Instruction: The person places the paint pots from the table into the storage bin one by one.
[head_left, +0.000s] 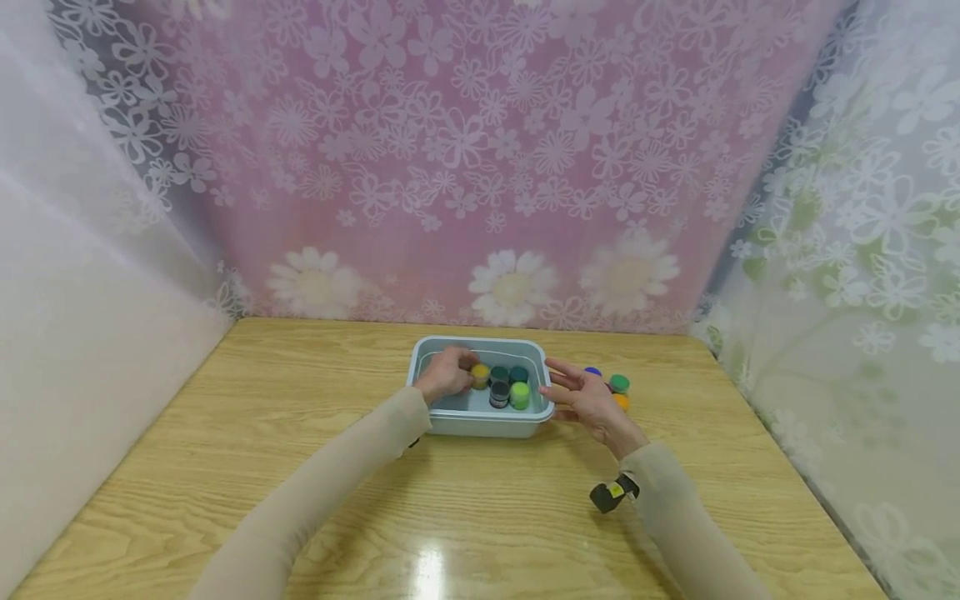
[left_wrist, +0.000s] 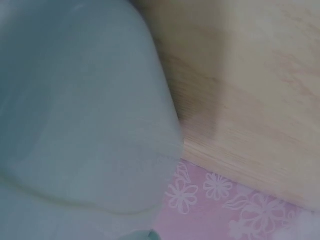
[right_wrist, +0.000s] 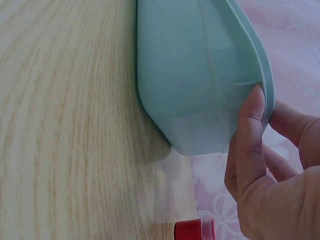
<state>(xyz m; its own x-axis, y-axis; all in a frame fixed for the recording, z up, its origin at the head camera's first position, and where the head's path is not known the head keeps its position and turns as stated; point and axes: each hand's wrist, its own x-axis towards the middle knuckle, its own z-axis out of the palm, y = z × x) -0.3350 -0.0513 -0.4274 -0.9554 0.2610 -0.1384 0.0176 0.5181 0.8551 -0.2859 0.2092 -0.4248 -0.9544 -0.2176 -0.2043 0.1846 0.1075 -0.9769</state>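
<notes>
In the head view a pale blue-green plastic basin (head_left: pixel 480 427) sits on the table with several small paint jars inside. My left hand (head_left: pixel 447 373) reaches into its left part and pinches a yellow jar (head_left: pixel 480 375). Beside that stand two dark green jars, a black-lidded jar (head_left: pixel 499 394) and a light green jar (head_left: pixel 520 395). My right hand (head_left: pixel 592 406) holds the basin's right end; the right wrist view shows fingers (right_wrist: pixel 250 135) on both sides of the rim (right_wrist: pixel 267 85). The left wrist view shows the basin wall (left_wrist: pixel 100 100), with neither hand nor jar clear.
Right of the basin, partly behind my right hand, are a green jar (head_left: pixel 619 383), an orange jar (head_left: pixel 622 402) and a blue one (head_left: pixel 592 371). A red-lidded jar (right_wrist: pixel 195 230) shows in the right wrist view. A pink flowered curtain (head_left: pixel 480 208) hangs behind the wooden table (head_left: pixel 315 367).
</notes>
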